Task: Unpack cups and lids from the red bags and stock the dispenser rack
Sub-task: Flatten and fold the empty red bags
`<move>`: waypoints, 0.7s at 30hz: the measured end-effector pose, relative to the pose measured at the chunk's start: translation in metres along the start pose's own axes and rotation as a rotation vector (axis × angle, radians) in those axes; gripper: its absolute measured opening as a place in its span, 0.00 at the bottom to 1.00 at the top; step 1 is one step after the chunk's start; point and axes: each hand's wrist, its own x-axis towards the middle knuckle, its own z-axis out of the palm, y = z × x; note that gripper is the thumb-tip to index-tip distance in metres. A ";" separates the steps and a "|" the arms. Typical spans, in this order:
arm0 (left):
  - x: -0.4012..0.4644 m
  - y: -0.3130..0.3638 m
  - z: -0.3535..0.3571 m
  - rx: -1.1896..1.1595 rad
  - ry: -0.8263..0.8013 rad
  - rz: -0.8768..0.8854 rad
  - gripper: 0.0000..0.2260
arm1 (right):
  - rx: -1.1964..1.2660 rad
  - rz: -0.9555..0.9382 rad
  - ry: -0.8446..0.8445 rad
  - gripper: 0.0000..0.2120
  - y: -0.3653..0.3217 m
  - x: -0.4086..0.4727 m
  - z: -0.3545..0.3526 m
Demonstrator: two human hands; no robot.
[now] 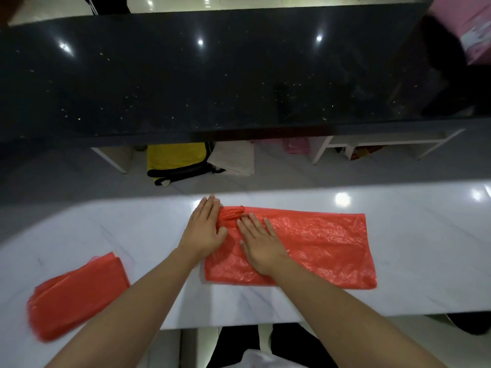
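Note:
A flattened red plastic bag [318, 245] lies on the white marble counter [425, 248] in front of me. My left hand [206, 231] lies flat at the bag's left end, by its bunched handles, fingers straight. My right hand [259, 244] presses palm-down on the bag's left part with fingers spread. A second red bag [77, 296], folded, lies on the counter at the lower left. No cups, lids or dispenser rack are in view.
A raised black glossy counter [212, 75] runs across the far side. Below it sit a yellow-and-black bag [176, 160], a pale cloth [233, 159] and white shelf frames [385, 143]. A pink box [467, 25] stands at the top right.

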 end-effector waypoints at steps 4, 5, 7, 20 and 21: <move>-0.006 0.017 0.006 -0.290 0.199 -0.277 0.23 | -0.009 0.003 -0.013 0.28 -0.001 0.000 -0.003; -0.005 0.020 0.007 -0.323 0.212 -0.332 0.23 | -0.006 0.003 -0.017 0.28 -0.001 0.000 -0.005; -0.004 0.024 0.011 -0.265 0.196 -0.340 0.22 | 0.017 -0.002 -0.016 0.28 -0.002 0.000 -0.007; -0.009 0.027 0.014 -0.209 0.260 -0.250 0.21 | -0.002 -0.043 0.050 0.29 -0.007 0.002 -0.004; -0.007 0.028 0.013 -0.312 0.272 -0.302 0.23 | -0.011 -0.036 0.035 0.29 -0.007 0.003 -0.001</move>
